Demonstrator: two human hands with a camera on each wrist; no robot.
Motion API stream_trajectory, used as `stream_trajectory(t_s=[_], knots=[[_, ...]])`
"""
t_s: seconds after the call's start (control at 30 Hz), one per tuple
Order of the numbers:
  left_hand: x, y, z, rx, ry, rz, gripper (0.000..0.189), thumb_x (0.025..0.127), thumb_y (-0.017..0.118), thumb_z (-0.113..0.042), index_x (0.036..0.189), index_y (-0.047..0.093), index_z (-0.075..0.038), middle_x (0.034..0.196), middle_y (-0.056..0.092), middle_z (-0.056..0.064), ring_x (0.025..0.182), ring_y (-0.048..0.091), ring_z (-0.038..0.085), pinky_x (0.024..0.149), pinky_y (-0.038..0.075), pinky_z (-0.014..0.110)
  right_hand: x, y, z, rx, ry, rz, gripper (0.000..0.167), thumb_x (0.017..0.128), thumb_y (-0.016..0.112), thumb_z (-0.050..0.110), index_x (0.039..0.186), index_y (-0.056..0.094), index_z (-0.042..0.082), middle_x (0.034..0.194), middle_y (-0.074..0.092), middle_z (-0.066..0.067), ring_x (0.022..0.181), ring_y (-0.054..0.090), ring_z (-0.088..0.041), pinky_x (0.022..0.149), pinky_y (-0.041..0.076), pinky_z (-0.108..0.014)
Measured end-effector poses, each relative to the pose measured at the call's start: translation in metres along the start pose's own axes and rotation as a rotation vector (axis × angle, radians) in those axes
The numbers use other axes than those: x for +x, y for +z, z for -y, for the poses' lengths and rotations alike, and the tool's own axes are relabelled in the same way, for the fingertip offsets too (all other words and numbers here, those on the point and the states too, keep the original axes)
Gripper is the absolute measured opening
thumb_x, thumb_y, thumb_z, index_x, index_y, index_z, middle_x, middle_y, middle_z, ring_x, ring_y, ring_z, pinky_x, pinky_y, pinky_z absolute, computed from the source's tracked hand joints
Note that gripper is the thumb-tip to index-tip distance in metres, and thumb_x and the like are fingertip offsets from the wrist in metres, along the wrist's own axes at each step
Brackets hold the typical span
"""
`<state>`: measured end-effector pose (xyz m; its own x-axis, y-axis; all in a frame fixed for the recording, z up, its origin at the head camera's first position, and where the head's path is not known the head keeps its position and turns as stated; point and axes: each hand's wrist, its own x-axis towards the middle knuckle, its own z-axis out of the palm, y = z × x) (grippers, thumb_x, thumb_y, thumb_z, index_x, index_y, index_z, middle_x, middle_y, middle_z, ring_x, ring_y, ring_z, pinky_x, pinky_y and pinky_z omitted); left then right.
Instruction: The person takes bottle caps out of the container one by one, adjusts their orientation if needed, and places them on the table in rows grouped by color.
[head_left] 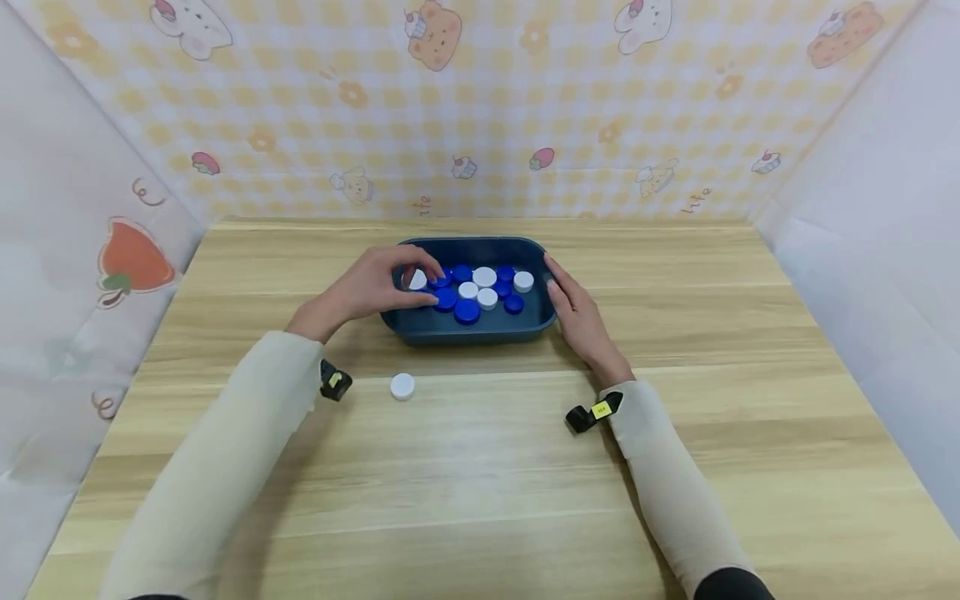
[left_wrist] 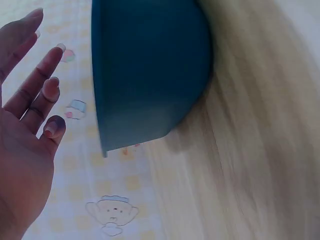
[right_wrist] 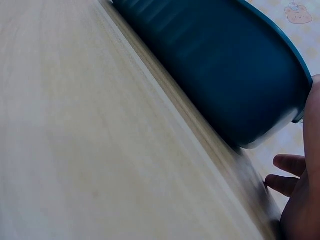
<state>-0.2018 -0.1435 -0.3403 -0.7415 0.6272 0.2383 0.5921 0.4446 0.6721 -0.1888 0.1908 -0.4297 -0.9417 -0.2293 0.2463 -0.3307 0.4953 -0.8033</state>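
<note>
A dark blue-green tray stands on the table with several blue and white round caps inside. Over its left part reaches my left hand, thumb and forefinger spread apart above a blue cap; nothing shows between them. The left wrist view has this hand beside the tray wall, fingers loosely bent. My right hand grips the tray's right end, thumb at the rim. In the right wrist view, part of that hand appears at the end of the tray.
One white cap lies on the wooden table in front of the tray. Behind the table hangs a yellow checked cloth with cartoon prints. White sheets close off both sides.
</note>
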Motion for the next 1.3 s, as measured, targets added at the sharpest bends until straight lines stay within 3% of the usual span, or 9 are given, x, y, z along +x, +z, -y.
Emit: stream_trajectory(t_s=[0.23, 0.37, 0.57, 0.87, 1.03, 1.3], knots=[[0.025, 0.011, 0.014, -0.003, -0.117, 0.089, 0.037, 0.079, 0.08, -0.022, 0.111, 0.066, -0.009, 0.099, 0.063, 0.012, 0.08, 0.05, 0.022, 0.07, 0.04, 0.035, 0.004, -0.001, 0.001, 0.026, 0.002, 0.025, 0.046, 0.105, 0.037, 0.018, 0.15, 0.031, 0.011, 0.153, 0.03, -0.006, 0.14, 0.025, -0.023, 0.112, 0.019, -0.04], [0.033, 0.015, 0.018, 0.014, -0.155, 0.143, 0.041, 0.078, 0.081, -0.024, 0.114, 0.065, -0.01, 0.102, 0.062, 0.01, 0.081, 0.051, 0.022, 0.072, 0.041, 0.036, 0.003, -0.002, 0.001, 0.023, -0.004, 0.017, 0.046, 0.105, 0.037, 0.018, 0.15, 0.03, 0.013, 0.153, 0.029, -0.005, 0.14, 0.025, -0.021, 0.112, 0.02, -0.039], [0.036, 0.017, 0.021, 0.052, -0.182, 0.187, 0.045, 0.075, 0.083, -0.024, 0.115, 0.065, -0.013, 0.106, 0.06, 0.008, 0.087, 0.052, 0.023, 0.076, 0.042, 0.037, 0.002, -0.002, 0.0, 0.007, -0.029, -0.001, 0.046, 0.105, 0.035, 0.03, 0.151, 0.03, 0.023, 0.152, 0.03, 0.006, 0.139, 0.026, -0.012, 0.111, 0.021, -0.035], [0.041, 0.024, 0.02, 0.11, -0.188, 0.259, 0.044, 0.078, 0.081, -0.024, 0.116, 0.063, -0.013, 0.11, 0.06, 0.01, 0.088, 0.052, 0.025, 0.079, 0.043, 0.038, -0.001, -0.003, 0.001, 0.001, -0.037, -0.014, 0.047, 0.105, 0.034, 0.036, 0.15, 0.032, 0.024, 0.152, 0.031, 0.007, 0.138, 0.027, -0.011, 0.111, 0.022, -0.035], [0.044, 0.024, 0.019, 0.139, -0.231, 0.277, 0.045, 0.077, 0.082, -0.024, 0.116, 0.063, -0.014, 0.111, 0.061, 0.009, 0.085, 0.053, 0.024, 0.077, 0.044, 0.038, -0.001, -0.002, -0.001, 0.005, -0.02, -0.013, 0.046, 0.105, 0.035, 0.033, 0.15, 0.031, 0.026, 0.152, 0.031, 0.007, 0.138, 0.027, -0.012, 0.111, 0.022, -0.036], [0.048, 0.027, 0.02, 0.193, -0.294, 0.337, 0.045, 0.078, 0.081, -0.024, 0.119, 0.062, -0.019, 0.116, 0.059, 0.008, 0.1, 0.052, 0.026, 0.089, 0.042, 0.044, 0.001, -0.002, -0.002, 0.014, -0.01, 0.004, 0.045, 0.105, 0.037, 0.021, 0.15, 0.032, 0.017, 0.152, 0.031, -0.001, 0.139, 0.027, -0.02, 0.111, 0.022, -0.041]])
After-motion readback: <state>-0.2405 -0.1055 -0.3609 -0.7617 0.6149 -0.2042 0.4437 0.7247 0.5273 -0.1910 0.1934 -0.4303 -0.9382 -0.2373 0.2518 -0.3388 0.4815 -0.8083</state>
